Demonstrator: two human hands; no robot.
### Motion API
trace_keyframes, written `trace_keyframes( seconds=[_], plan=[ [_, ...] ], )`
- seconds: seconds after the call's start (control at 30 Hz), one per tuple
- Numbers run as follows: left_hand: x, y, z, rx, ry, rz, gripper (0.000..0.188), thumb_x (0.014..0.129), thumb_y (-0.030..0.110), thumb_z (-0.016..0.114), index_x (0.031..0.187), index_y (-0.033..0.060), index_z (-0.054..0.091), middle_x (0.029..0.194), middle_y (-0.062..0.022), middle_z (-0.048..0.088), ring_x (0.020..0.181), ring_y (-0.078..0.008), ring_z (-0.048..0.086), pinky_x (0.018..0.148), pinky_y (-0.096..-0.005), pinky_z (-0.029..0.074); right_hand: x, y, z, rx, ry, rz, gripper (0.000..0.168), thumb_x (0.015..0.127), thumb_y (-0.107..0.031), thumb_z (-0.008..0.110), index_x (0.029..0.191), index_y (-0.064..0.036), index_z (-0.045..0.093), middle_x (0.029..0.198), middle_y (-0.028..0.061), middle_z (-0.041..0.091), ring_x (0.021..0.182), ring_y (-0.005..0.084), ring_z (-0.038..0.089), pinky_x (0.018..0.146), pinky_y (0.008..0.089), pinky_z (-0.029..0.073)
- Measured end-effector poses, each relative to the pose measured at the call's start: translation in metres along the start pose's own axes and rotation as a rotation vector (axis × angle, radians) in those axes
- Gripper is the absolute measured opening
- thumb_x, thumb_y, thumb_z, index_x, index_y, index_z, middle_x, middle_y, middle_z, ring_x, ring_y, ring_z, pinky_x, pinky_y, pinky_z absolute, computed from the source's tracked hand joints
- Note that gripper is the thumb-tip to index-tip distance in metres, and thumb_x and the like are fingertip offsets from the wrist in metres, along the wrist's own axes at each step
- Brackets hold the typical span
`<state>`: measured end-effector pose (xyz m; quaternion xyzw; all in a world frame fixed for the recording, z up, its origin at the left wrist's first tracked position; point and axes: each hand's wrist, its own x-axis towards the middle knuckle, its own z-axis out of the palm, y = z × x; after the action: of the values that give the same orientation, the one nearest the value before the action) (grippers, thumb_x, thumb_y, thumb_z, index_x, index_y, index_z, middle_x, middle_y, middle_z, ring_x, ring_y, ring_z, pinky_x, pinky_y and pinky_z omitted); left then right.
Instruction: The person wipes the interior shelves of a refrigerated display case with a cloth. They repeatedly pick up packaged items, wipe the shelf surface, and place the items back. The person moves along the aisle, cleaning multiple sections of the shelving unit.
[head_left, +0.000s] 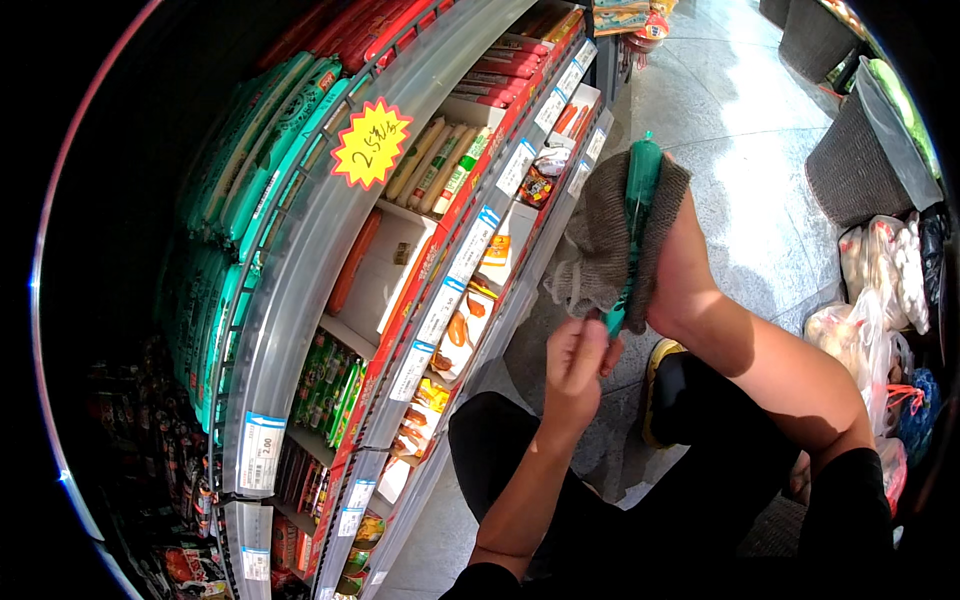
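A sausage in green plastic wrap (643, 195) stands nearly upright in the view, lying in a fold of a grey-brown knitted cloth (604, 202). Below it, my left hand (576, 364) pinches the sausage's lower end between thumb and fingers. My right hand (675, 281) is behind the cloth and grips it around the sausage from the right side. The cloth covers most of my right fingers. Both hands are over the floor, just right of the store shelf.
Tiered shelves (442, 277) on the left hold packaged sausages and snacks, with price tags along their edges. Green packs (281, 150) fill the upper tier. Dark woven baskets (855, 165) and plastic bags of produce (844, 337) stand at right. My bent knees (499, 442) are below.
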<state>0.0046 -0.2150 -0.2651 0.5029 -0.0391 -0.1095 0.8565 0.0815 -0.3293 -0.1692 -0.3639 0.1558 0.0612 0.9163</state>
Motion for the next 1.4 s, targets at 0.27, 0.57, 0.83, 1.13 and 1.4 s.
trace_keyframes(
  seconds=[0.27,0.57,0.83,1.13,1.4],
  plan=[
    [0.003,0.001,0.002,-0.105,-0.003,-0.069,0.024,0.1,0.017,0.051,0.085,-0.0005,0.056,0.066,0.0,0.048,0.059,-0.006,0.041,0.054,-0.0224,0.032,0.001,0.003,-0.005,0.015,-0.056,0.022,0.062,0.096,-0.06,0.034,0.108,-0.005,0.061,0.087,0.0131,0.064,0.076,0.0262,0.063,0.07,0.0397,0.054],
    [0.01,-0.002,-0.003,0.189,0.078,0.088,0.026,0.084,0.003,0.07,0.081,0.0052,0.044,0.075,-0.001,0.054,0.066,-0.0059,0.048,0.057,-0.0222,0.038,0.019,0.005,-0.009,-0.087,-0.009,0.075,0.057,0.096,-0.054,0.044,0.122,-0.005,0.059,0.104,0.0077,0.066,0.089,0.0189,0.063,0.084,0.0302,0.049],
    [0.021,0.082,0.016,0.619,0.424,0.49,0.035,0.089,0.006,0.059,0.123,-0.0008,0.053,0.091,-0.0005,0.043,0.082,-0.0098,0.04,0.071,-0.0216,0.037,0.02,-0.017,0.001,-1.183,-0.643,-0.254,0.036,0.097,-0.027,0.044,0.101,0.005,0.06,0.077,0.0248,0.06,0.071,0.034,0.063,0.065,0.0401,0.047],
    [0.026,0.152,0.064,0.72,0.567,0.359,0.024,0.098,0.016,0.05,0.115,0.0013,0.047,0.113,-0.0144,0.054,0.097,-0.0188,0.052,0.087,-0.031,0.043,0.005,-0.009,0.022,-0.627,-0.687,0.1,0.046,0.1,-0.038,0.039,0.1,0.004,0.059,0.072,0.0178,0.06,0.064,0.0271,0.056,0.066,0.0373,0.046],
    [0.01,0.3,0.043,0.867,0.855,0.19,0.036,0.104,0.037,0.038,0.124,0.0065,0.039,0.08,-0.0054,0.049,0.052,-0.0116,0.043,0.044,-0.0275,0.039,-0.037,0.02,0.0,-0.641,-0.34,0.255,0.039,0.099,-0.03,0.049,0.084,0.004,0.057,0.06,0.0059,0.051,0.057,0.0109,0.045,0.053,0.0318,0.04]
  ],
)
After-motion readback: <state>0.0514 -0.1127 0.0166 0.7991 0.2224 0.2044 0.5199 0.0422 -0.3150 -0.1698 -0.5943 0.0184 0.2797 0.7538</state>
